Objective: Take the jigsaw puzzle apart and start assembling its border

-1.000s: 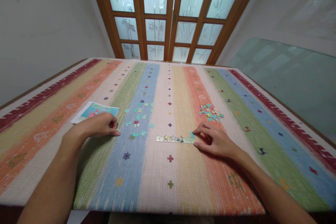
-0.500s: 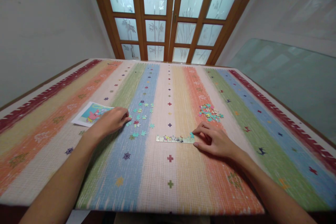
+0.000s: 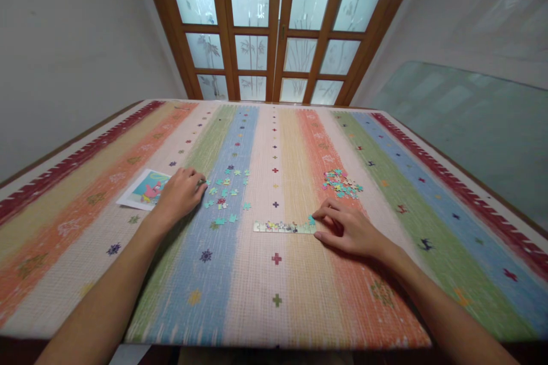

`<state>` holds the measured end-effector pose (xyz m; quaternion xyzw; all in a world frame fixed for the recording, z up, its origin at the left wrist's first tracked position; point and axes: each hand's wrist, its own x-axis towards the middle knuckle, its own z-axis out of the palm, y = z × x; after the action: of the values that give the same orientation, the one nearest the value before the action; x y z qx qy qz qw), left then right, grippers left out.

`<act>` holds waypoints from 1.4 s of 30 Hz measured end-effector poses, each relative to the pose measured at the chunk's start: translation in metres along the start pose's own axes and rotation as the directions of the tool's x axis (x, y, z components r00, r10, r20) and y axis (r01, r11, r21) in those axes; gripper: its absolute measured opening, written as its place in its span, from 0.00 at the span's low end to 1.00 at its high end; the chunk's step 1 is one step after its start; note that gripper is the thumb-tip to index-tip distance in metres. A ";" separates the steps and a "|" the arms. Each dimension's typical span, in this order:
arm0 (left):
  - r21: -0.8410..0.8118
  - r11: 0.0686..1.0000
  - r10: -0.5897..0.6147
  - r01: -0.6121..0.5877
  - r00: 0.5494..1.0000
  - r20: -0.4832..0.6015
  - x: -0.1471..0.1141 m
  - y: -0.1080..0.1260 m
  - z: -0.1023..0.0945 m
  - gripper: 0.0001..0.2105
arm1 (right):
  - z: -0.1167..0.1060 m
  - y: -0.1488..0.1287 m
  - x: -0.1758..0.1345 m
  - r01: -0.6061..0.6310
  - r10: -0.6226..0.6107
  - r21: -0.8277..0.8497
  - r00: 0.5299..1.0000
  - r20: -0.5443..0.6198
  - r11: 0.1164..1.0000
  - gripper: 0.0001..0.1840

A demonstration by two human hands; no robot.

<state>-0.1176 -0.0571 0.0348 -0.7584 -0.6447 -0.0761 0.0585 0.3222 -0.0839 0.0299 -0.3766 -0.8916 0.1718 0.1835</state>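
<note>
A joined strip of jigsaw puzzle pieces (image 3: 282, 228) lies across the pale and yellow stripes of the cloth. At its right end, my right hand (image 3: 346, 228) has its fingers bent, with a teal puzzle piece (image 3: 311, 219) at the index fingertip. The thumb touches the cloth by the strip's end. My left hand (image 3: 182, 193) is curled at the left edge of a scatter of loose teal pieces (image 3: 220, 220). Whatever may be between its fingertips is hidden. Partly behind this hand lies a picture card (image 3: 148, 188) with a pink cartoon figure.
A heap of mixed puzzle pieces (image 3: 342, 182) sits beyond my right hand on the orange stripe. The striped tablecloth (image 3: 252, 296) covers the whole table. Wooden doors with glass panes (image 3: 274, 28) stand behind the far edge, and a pale green panel (image 3: 466, 125) at right.
My left hand has moved slightly up and left, away from the loose pieces, its fingers more curled. My right hand stays at the strip's right end. The view has shifted a little.
</note>
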 end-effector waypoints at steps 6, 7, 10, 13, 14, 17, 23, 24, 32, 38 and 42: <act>-0.031 0.999 -0.004 0.005 1.000 0.023 0.001 -0.002 0.004 0.16 | 0.001 0.000 0.000 0.011 -0.011 -0.002 1.000 -0.007 1.000 0.09; -0.045 0.999 -0.006 0.007 1.000 0.017 0.001 -0.002 0.005 0.16 | 0.001 0.001 -0.001 0.014 -0.014 0.000 1.000 -0.008 1.000 0.09; -0.075 0.997 -0.013 0.014 1.000 0.008 0.002 -0.002 0.007 0.15 | 0.002 0.003 -0.001 0.014 -0.014 0.001 1.000 -0.010 1.000 0.10; -0.120 0.992 -0.030 0.030 1.000 0.002 0.003 -0.003 0.008 0.15 | 0.003 0.004 -0.001 0.011 -0.011 0.005 1.000 -0.008 1.000 0.09; -0.144 0.989 -0.039 0.039 0.999 -0.001 0.003 -0.003 0.007 0.16 | 0.003 0.004 -0.001 0.012 -0.012 0.008 1.000 -0.005 1.000 0.09; -0.206 0.976 -0.067 0.064 0.998 -0.006 0.004 -0.003 0.006 0.18 | 0.002 0.003 0.000 0.016 -0.016 0.012 1.000 -0.009 1.000 0.09; -0.229 0.971 -0.075 0.070 0.997 -0.013 0.004 -0.004 0.006 0.20 | 0.000 0.001 0.000 0.019 -0.019 0.008 1.000 -0.003 1.000 0.09; -0.228 0.971 -0.073 0.068 0.997 -0.013 0.004 -0.005 0.007 0.20 | 0.000 0.001 0.000 0.017 -0.017 0.010 1.000 0.000 1.000 0.09; -0.203 0.979 -0.037 0.036 0.999 0.002 0.003 -0.003 0.008 0.20 | 0.000 0.001 0.000 0.015 -0.015 0.021 1.000 0.009 1.000 0.09; -0.160 0.987 -0.025 0.030 0.999 0.033 0.001 0.004 0.004 0.19 | 0.001 0.002 0.000 0.018 -0.017 0.032 1.000 -0.006 0.999 0.08; -0.143 0.989 -0.029 0.032 0.999 0.028 0.001 0.007 0.001 0.20 | 0.001 0.002 0.000 0.021 -0.021 0.030 1.000 -0.011 0.999 0.08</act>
<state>-0.1110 -0.0572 0.0337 -0.7517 -0.6497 -0.1134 -0.0055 0.3231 -0.0827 0.0275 -0.3653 -0.8918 0.1815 0.1956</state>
